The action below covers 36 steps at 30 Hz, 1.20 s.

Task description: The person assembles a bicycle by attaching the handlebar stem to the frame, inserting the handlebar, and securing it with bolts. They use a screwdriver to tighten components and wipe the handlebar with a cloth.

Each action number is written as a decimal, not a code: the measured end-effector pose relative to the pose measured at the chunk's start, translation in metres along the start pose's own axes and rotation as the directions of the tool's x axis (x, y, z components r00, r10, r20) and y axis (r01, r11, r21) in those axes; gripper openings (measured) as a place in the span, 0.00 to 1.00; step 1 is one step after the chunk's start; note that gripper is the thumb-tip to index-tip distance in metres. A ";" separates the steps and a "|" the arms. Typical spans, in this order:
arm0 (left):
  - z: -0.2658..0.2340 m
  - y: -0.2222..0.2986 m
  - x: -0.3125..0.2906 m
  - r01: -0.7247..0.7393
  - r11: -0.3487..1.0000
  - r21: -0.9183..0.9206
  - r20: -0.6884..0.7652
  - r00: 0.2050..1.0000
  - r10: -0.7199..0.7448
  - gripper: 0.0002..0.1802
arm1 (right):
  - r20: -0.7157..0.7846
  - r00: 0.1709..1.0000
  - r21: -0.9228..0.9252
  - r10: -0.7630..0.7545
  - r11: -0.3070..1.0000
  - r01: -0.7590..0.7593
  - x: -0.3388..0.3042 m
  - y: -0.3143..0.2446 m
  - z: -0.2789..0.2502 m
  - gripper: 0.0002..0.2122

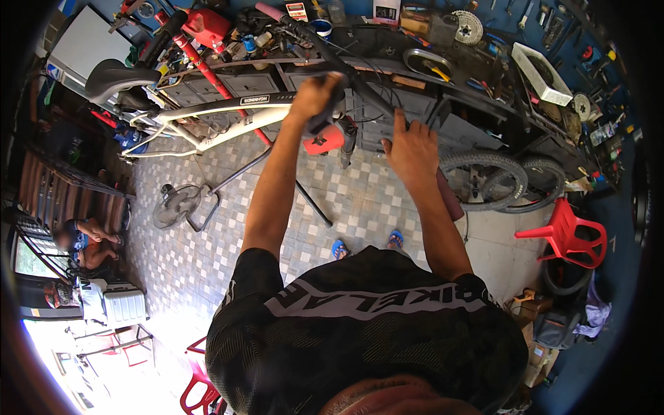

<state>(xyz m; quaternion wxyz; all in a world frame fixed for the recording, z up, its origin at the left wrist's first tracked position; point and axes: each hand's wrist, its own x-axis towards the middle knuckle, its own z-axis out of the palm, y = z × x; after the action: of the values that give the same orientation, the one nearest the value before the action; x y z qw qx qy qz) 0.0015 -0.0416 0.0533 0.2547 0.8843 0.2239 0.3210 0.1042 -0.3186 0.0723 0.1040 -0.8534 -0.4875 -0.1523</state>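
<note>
A white bicycle frame (242, 126) stands on a red-and-black work stand, its dark handlebar (370, 95) running from far left to near right. My left hand (312, 99) is closed around a dark cloth (322, 123), blurred by motion, at the front end of the frame by the stem. My right hand (413, 149) lies over the right part of the handlebar, index finger stretched along it and the other fingers bent over it. A maroon grip (449, 197) shows beyond my right wrist. Below the cloth is a red part (324, 140) on the fork.
A cluttered workbench (360, 43) with tools, a white tray (541, 72) and a red jerrycan (206, 29) spans the far side. Bicycle wheels (484, 181) and a red chair (569, 234) stand right. A fan (177, 206) is on the left floor; a person (97, 242) sits far left.
</note>
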 end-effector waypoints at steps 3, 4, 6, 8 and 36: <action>0.050 -0.022 -0.003 -0.318 0.853 0.413 -0.196 0.884 0.425 0.16 | -0.012 1.000 0.009 -0.024 1.000 0.024 0.002 -0.005 -0.002 0.35; 0.058 -0.016 -0.004 -0.254 0.879 0.404 -0.240 0.898 0.369 0.16 | -0.015 1.000 0.006 -0.025 1.000 0.025 0.001 -0.006 -0.001 0.35; 0.063 0.015 -0.003 -0.141 0.922 0.362 -0.303 0.917 0.259 0.16 | -0.033 0.999 0.008 -0.005 1.000 0.006 -0.003 0.001 0.006 0.35; 0.069 -0.001 0.009 -0.056 0.918 0.392 -0.327 0.924 0.196 0.15 | -0.081 0.996 0.041 -0.038 0.998 0.041 -0.004 -0.001 0.009 0.34; -0.004 -0.045 -0.224 0.272 0.632 -0.726 0.081 0.946 -0.313 0.15 | -0.371 0.914 0.513 -0.162 0.785 0.347 -0.038 -0.044 0.012 0.24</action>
<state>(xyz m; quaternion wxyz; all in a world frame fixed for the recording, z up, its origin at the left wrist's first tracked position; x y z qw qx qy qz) -0.1671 -0.1311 -0.0729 0.6275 0.6525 0.2246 0.3607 0.0498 -0.3233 0.0487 0.4063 -0.6739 -0.6002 -0.1431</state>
